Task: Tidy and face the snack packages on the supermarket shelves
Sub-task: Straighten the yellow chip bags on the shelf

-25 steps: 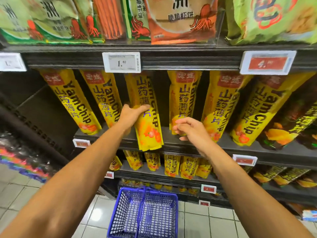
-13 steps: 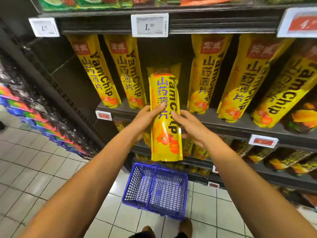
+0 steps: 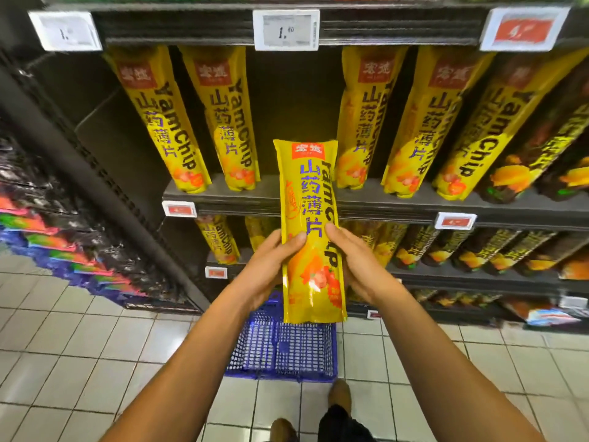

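Between the two hands, clear of the shelf [image 3: 318, 202], a yellow yam chip packet [image 3: 310, 231] is held upright, label facing out. Left hand [image 3: 266, 269] grips its left edge, thumb curled over the front, other fingers hidden behind. Right hand [image 3: 357, 266] grips the right edge the same way. An empty slot [image 3: 296, 110] sits directly behind, between standing packets [image 3: 229, 122] on either side.

Risks, judged:
- Film looks slick; grip is low on a tall packet, so the top could flop or the packet could slip toward the blue basket [image 3: 283, 349] below.
- Pushing into the slot at an angle could knock neighbours askew.
- Squeezing hard likely crushes chips.
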Tool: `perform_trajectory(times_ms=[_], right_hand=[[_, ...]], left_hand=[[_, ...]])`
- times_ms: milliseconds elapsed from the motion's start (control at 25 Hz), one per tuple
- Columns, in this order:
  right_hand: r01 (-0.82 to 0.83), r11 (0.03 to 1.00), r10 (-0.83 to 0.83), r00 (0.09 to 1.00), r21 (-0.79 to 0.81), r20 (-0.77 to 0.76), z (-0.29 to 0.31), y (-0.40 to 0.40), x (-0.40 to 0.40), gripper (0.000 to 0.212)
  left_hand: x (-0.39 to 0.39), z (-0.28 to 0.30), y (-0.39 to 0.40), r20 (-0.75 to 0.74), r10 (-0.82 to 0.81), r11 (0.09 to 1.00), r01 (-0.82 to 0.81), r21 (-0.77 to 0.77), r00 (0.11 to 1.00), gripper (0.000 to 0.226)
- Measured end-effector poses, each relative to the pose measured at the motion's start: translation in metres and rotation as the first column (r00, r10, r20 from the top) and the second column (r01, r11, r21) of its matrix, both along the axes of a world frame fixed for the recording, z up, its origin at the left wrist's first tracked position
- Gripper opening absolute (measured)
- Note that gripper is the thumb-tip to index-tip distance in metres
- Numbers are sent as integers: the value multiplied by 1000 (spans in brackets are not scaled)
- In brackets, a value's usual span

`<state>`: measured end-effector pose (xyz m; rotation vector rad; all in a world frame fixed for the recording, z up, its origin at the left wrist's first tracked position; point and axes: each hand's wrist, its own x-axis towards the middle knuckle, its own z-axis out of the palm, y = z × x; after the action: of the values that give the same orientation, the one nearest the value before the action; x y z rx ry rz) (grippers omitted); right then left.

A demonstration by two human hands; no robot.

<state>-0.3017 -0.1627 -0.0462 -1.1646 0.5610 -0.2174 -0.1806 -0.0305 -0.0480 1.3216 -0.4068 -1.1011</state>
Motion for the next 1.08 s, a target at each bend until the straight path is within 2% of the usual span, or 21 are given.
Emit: perform_trajectory(times_ms=[80,320,440,640,800,960,1000,1080], right_hand=[[30,999,-30,1000,-30,-4,3,8,-5,61],[52,986,-55,998,-157,-11,15,23,-9,59],[33,985,-35,999,-172,-9,13,25,-11,59],[-13,988,22,998,-157,60,14,15,-16,47],[-51,984,71,991,-168,115,25,-7,-23,52],[169,980,-142,964,-106,223,54,-36,-28,73],[196,973,-165,960,-125,226,60,-43,-29,73],[216,957,-176,963,-193,203,69,-53,-28,60]], left_hand=[[2,2,6,37,-35,999,35,-18,999,58],[10,9,18,140,-105,992,114,-61,985,55],[11,9,21,183,-120,989,133,-58,976,56],[10,14,19,218,-116,985,141,-103,969,56],[5,22,9,257,-88,982,127,-140,962,66],[-10,35,-12,409,-59,985,120,-125,911,70],[-17,36,-19,439,-73,985,135,-112,896,70],[-30,38,-29,461,-86,985,144,-91,883,70]])
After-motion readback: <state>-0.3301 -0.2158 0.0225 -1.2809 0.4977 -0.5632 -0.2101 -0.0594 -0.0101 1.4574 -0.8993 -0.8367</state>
